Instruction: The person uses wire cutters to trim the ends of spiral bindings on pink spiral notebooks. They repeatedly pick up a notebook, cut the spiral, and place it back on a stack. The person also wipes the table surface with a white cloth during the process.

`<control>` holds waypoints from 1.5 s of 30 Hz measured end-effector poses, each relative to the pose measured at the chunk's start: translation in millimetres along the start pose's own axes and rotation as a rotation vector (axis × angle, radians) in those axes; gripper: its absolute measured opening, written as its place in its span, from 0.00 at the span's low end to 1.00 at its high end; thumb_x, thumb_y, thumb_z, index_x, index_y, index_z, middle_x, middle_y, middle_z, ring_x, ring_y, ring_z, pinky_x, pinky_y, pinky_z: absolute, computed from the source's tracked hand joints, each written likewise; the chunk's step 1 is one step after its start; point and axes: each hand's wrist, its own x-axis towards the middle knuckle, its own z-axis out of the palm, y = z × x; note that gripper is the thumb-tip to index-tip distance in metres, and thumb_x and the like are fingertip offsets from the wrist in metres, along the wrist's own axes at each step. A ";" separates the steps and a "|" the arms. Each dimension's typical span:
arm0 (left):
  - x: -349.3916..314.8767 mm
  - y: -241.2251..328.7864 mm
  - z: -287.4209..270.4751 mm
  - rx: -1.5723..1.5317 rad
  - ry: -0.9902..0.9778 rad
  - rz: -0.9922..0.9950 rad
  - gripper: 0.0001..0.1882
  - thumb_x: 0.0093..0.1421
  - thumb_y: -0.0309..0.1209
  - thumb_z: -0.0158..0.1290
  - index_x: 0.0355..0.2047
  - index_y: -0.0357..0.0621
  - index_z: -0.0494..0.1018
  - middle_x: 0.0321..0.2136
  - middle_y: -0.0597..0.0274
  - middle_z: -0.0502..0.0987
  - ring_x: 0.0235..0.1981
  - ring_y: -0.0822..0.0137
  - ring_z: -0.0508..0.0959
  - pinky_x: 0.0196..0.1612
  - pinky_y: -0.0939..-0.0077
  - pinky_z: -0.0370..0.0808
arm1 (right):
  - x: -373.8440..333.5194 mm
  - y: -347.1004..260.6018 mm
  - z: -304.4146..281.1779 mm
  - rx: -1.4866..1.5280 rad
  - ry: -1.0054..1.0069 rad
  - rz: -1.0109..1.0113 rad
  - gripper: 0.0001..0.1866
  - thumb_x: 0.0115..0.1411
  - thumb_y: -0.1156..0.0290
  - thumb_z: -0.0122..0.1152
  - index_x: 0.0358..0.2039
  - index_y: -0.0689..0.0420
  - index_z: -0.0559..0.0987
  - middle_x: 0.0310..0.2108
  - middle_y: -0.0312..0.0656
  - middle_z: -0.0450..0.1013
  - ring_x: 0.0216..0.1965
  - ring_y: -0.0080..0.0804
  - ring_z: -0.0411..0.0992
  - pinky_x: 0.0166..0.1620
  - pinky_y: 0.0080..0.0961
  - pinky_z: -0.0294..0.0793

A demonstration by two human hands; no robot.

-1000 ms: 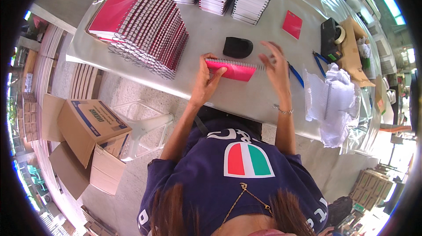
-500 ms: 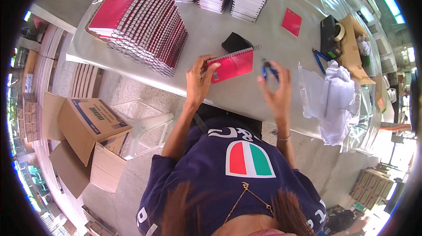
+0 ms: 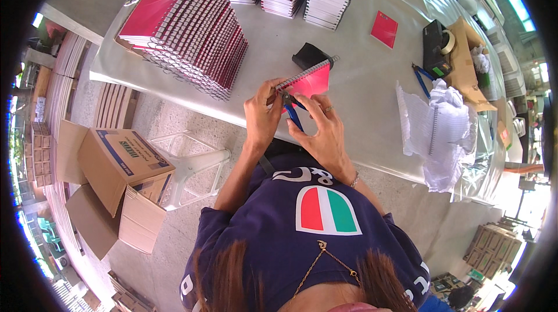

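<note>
A small red spiral notebook [image 3: 314, 81] is tilted above the near part of the table, its wire binding along the upper edge. My left hand [image 3: 263, 111] is closed on the notebook's left end. In my right hand [image 3: 324, 132] are blue-handled pliers [image 3: 292, 113], their jaws at the left end of the wire binding, close to my left fingers. A loose end of wire [image 3: 334, 58] sticks out past the notebook's right corner. Just behind the notebook lies a black object [image 3: 310, 55] whose kind I cannot make out.
Tall stacks of spiral notebooks [image 3: 195, 33] stand at the left and back of the table [image 3: 349, 56]. To the right are a red cover [image 3: 385, 29], another pair of pliers [image 3: 422, 76], a tape dispenser [image 3: 436, 49] and crumpled paper [image 3: 444, 132]. An open carton [image 3: 125, 164] sits at the left.
My right hand has moved left with the pliers, from beside the notebook to its left binding end. The notebook has tilted more steeply, and my left hand still grips it.
</note>
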 end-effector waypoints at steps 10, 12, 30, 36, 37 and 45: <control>-10.0 6.9 7.0 0.209 0.081 0.284 0.16 0.62 0.19 0.52 0.50 0.43 0.76 0.35 0.51 0.82 0.31 0.58 0.84 0.34 0.68 0.79 | 12.2 12.0 -25.4 1.722 -0.651 0.813 0.23 0.70 0.54 0.51 0.53 0.61 0.71 0.38 0.47 0.74 0.27 0.35 0.76 0.31 0.28 0.75; -7.8 9.2 6.9 0.173 0.043 0.217 0.16 0.62 0.19 0.52 0.50 0.44 0.76 0.35 0.51 0.82 0.31 0.57 0.84 0.34 0.68 0.79 | 20.8 13.8 -37.3 1.582 -0.717 0.812 0.21 0.70 0.56 0.53 0.53 0.60 0.72 0.40 0.45 0.73 0.32 0.34 0.76 0.39 0.28 0.75; 106.9 153.2 -193.6 0.038 0.599 0.525 0.12 0.63 0.29 0.62 0.42 0.33 0.75 0.36 0.56 0.82 0.33 0.78 0.79 0.36 0.89 0.74 | 7.8 177.4 -86.1 -0.553 0.158 0.170 0.22 0.64 0.63 0.60 0.56 0.53 0.72 0.53 0.49 0.69 0.54 0.52 0.66 0.58 0.51 0.63; 122.2 125.0 -192.3 -0.103 0.566 0.423 0.14 0.63 0.33 0.61 0.41 0.36 0.73 0.27 0.61 0.78 0.20 0.80 0.74 0.19 0.88 0.67 | 5.1 175.3 -87.8 -0.509 0.144 0.285 0.22 0.65 0.60 0.58 0.59 0.50 0.71 0.56 0.45 0.68 0.57 0.51 0.64 0.60 0.52 0.61; 123.6 117.9 -192.6 -0.129 0.555 0.396 0.15 0.63 0.35 0.62 0.41 0.36 0.73 0.26 0.62 0.77 0.18 0.81 0.72 0.18 0.88 0.66 | 4.5 174.7 -88.4 -0.501 0.140 0.290 0.23 0.65 0.60 0.58 0.59 0.50 0.71 0.56 0.45 0.68 0.57 0.51 0.64 0.60 0.51 0.61; 122.2 102.9 -186.2 -0.235 0.502 0.216 0.19 0.61 0.42 0.62 0.39 0.40 0.71 0.23 0.70 0.73 0.19 0.84 0.68 0.21 0.89 0.62 | 5.3 164.5 -92.4 -0.489 0.112 0.300 0.23 0.66 0.59 0.57 0.60 0.51 0.70 0.58 0.47 0.66 0.58 0.50 0.63 0.60 0.49 0.61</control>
